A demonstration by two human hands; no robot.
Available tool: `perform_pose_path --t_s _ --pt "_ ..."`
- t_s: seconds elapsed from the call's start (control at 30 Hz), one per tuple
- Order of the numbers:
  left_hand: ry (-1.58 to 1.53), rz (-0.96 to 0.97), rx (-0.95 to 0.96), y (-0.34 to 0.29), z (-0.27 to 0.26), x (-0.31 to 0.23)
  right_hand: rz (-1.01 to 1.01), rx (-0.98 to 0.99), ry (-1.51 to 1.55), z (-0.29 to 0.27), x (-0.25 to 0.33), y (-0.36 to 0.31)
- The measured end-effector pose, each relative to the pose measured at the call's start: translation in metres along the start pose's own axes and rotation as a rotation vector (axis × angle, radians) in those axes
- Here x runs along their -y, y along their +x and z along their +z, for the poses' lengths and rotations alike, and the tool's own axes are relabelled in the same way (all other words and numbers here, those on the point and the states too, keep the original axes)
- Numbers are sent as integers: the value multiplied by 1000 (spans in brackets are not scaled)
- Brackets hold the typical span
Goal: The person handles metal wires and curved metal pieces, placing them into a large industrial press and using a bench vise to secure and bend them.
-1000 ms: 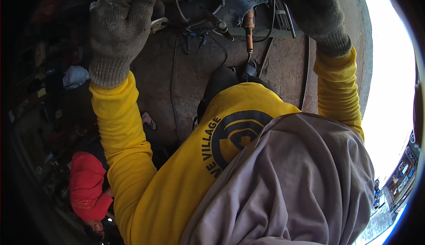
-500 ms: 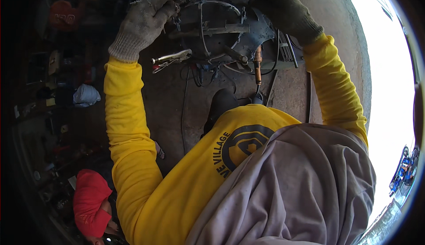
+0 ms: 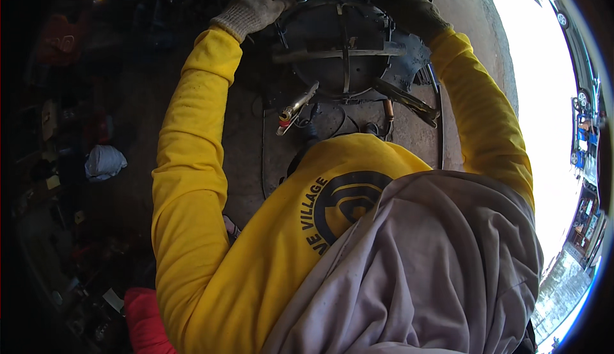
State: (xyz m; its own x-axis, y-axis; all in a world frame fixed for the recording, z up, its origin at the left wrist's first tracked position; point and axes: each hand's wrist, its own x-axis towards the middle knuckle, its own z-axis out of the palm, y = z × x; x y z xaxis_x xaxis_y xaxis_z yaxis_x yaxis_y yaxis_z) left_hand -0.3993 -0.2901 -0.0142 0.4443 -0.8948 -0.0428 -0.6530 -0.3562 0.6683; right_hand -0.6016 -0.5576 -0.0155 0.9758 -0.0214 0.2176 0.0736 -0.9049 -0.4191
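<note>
Two gloved hands are at the upper side of a dark, round metal frame (image 3: 345,53), which is in front of the person, near the top of the view. The left hand (image 3: 259,5) has its fingers bent and nearly closed on the left end of the frame's upper part. The right hand (image 3: 409,12) reaches to the opposite upper side; its fingertips are lost in the shadow, so I cannot tell how far they are open or what they hold. Below the frame's left part, locking pliers (image 3: 297,108) stick out at a slant; another clamp-like tool (image 3: 409,103) slants at the right. Behind this tool, an orange handle (image 3: 389,111) is partly visible.
</note>
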Motion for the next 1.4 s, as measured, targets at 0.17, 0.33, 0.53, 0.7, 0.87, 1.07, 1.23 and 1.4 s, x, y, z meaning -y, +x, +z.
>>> perform_pose_path --t_s 0.17,0.33,0.53,0.7,0.87,1.07,1.23,1.4 --pt "-114 -3 46 14 4 13 -104 55 -128 0 -14 1" --pt "-172 105 86 19 5 19 -170 -22 19 11 -49 -8" --pt "-84 -98 54 2 9 10 -247 6 8 6 -24 0" --pt "-133 -77 93 7 10 -4 -52 89 157 21 -39 -10" --pt "-18 -71 110 7 7 -3 -76 123 58 9 -33 -5" --pt "-150 -32 111 6 11 4 -406 158 -295 -5 -40 3" --pt "-38 49 87 3 7 -4 -376 112 -354 0 -34 2" --pt "116 161 -15 2 0 -15 -188 87 -139 6 -41 -6"
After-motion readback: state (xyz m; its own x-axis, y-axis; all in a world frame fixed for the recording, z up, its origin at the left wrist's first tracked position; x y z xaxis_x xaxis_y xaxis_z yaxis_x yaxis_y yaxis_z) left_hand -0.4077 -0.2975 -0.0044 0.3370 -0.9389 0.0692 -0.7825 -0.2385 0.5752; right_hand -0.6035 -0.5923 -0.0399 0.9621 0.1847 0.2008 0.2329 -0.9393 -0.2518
